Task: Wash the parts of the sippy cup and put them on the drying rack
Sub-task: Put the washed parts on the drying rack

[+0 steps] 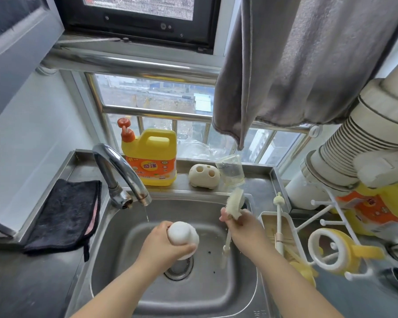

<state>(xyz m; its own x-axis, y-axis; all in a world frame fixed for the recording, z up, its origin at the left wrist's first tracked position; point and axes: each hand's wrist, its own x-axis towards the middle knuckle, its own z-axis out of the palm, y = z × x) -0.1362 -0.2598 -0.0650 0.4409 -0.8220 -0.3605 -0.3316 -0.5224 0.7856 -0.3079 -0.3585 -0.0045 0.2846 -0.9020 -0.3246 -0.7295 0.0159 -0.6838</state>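
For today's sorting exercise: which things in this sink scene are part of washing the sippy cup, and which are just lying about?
Part of the job:
white cup part in the left hand
brush in the right hand
tap, running
sink
drying rack
yellow lid on the rack

Lying about:
black cloth
grey towel
soap bottle
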